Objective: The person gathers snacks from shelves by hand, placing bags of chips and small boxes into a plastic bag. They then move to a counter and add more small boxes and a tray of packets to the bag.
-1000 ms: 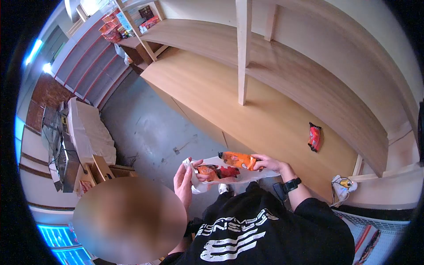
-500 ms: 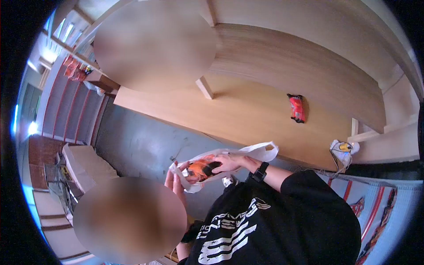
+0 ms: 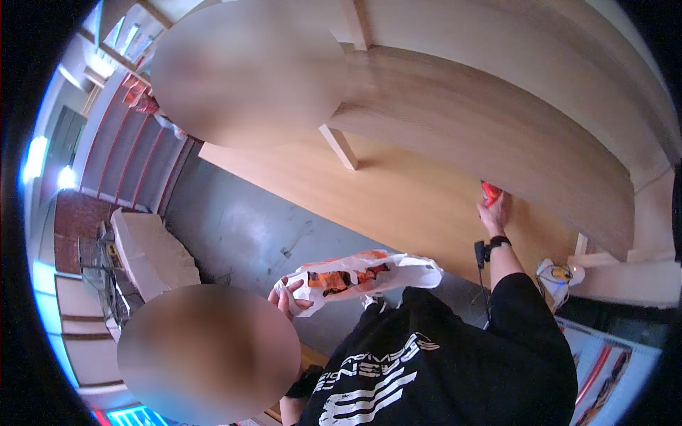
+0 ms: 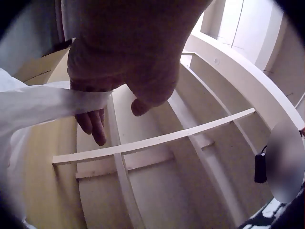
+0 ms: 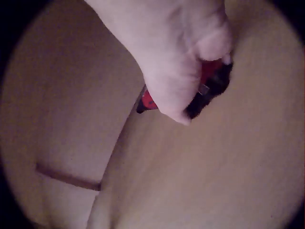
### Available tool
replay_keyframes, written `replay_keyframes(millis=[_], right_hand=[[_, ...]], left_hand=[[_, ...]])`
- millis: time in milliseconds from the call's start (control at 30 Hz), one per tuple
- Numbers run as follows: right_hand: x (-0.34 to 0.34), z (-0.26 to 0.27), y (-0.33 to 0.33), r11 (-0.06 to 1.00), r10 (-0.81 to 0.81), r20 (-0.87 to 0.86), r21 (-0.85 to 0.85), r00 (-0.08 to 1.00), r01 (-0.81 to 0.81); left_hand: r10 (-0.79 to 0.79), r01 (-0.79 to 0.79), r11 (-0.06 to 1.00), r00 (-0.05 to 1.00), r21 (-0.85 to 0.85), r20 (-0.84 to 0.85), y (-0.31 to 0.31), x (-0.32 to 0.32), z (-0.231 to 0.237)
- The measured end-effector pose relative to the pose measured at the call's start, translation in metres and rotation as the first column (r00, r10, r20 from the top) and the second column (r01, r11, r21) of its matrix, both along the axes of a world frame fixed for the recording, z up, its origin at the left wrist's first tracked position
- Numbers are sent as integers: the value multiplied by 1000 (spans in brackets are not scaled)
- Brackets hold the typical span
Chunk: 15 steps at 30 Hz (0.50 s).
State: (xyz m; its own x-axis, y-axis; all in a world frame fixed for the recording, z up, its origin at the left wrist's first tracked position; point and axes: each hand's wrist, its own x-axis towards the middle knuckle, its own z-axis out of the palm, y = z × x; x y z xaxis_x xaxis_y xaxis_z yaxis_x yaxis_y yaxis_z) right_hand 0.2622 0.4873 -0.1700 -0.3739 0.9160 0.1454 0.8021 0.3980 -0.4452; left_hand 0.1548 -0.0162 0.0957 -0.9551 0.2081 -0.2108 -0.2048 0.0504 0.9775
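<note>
My left hand [image 3: 285, 298] holds the edge of a white plastic bag [image 3: 423, 273], which gapes at the top. Orange and black packets [image 3: 328, 282] show inside it. In the left wrist view, the bag's handle [image 4: 43, 102] runs across to the fingers. Out over the light wooden board, my right hand [image 3: 495, 213] grips a red snack packet [image 3: 490, 192] beside the upper shelf's edge. The right wrist view shows thumb and fingers around this packet [image 5: 209, 74], whose black ends stick out; the hand covers its middle.
The upper wooden shelf [image 3: 490, 121] overhangs the lower board [image 3: 412, 192], with a wooden post [image 3: 339, 148] between them. A white object with cables [image 3: 561, 280] stands at the board's right end. Grey floor [image 3: 241, 213] lies left, near red-edged shelves [image 3: 128, 160].
My right hand put an orange packet into the bag, came out and reached forward right to the red packet on the board. The left hand kept holding the bag.
</note>
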Motion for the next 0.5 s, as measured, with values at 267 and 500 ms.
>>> replay_keyframes(millis=[267, 500], right_hand=[[-6, 25, -74, 904, 150, 212, -424, 966, -48], [-49, 92, -135, 94, 105, -621, -772, 777, -629]], left_hand=[[77, -78, 997, 996, 19, 49, -3, 4, 3], [73, -74, 994, 997, 80, 18, -20, -3, 2]])
